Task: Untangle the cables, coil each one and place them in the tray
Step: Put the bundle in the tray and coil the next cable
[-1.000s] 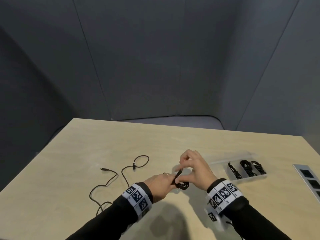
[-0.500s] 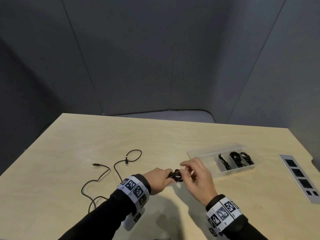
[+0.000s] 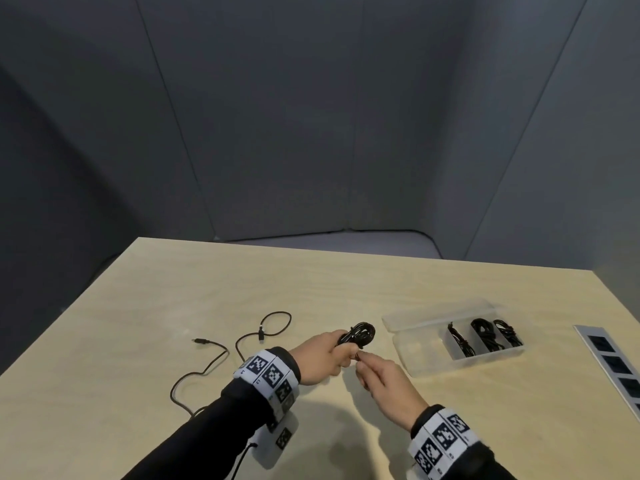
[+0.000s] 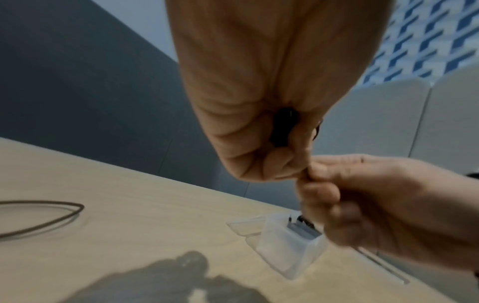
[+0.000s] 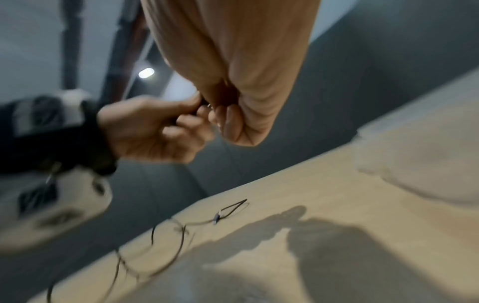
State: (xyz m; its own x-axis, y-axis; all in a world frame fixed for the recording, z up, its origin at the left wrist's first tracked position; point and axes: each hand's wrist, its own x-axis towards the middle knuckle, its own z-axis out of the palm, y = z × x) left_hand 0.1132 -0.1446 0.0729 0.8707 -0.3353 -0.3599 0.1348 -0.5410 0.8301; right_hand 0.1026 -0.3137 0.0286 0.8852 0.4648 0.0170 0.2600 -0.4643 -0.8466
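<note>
1. Right hand (image 3: 384, 382) is held nearest, above the bench (image 3: 346, 282); thumb and fingertips are pinched together at the lower edge of the coiled cable (image 3: 360, 336). What sits in the pinch is too small to tell, likely the cable's end.
2. Left hand (image 3: 320, 358) is clamped on the coiled cable, fingers curled round one side; the bundle is lifted off the bench, loops sticking out past the knuckles toward the tray (image 3: 408, 351).
3. Loose cable (image 3: 214, 355) is laid uncoiled on the bench left of the hands, one plug end pointing left, a small loop at the far end.
4. Clear tray is placed right of the hands, lid open behind it. Three coiled cables (image 3: 483, 336) are seated in its right-hand compartments, one per slot; the left part is seen bare.
5. Grey panel (image 3: 613, 365) with dark squares is set at the bench's right edge.
</note>
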